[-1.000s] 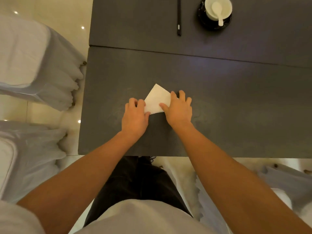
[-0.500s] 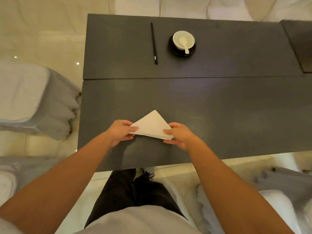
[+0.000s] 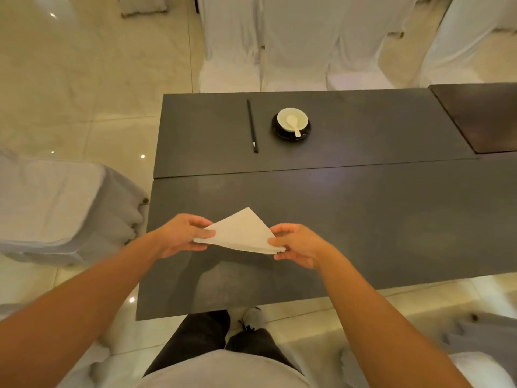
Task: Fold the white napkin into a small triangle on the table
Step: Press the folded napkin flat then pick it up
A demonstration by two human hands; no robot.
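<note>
Hands are gripping the napkin: the left hand (image 3: 181, 233) is pinching the left corner of the white napkin (image 3: 242, 233) between thumb and fingers, and the right hand (image 3: 296, 245) is pinching the right corner the same way. The napkin is already showing as a triangle, its point aiming away from the person, its long layered edge running between the two hands. It appears to be hanging just above the near part of the dark counter (image 3: 363, 219) rather than lying on it, though the gap is hard to judge from this angle.

By the look of it, the folding itself is nearly done, and the step in hand is checking or squaring the shape. The layers at the right corner are looking slightly uneven, so the next move is probably calling for lining them up, laying the napkin flat on the counter and pressing the creases; another fold may be needed if a smaller triangle is wanted.

Farther off on the counter, a small pale bowl (image 3: 292, 119) is sitting on a dark saucer (image 3: 279, 134) with a pale spoon (image 3: 293, 124) resting in it. Just to its left a dark chopstick (image 3: 252, 126) is lying. Both are well apart from the napkin.
</note>
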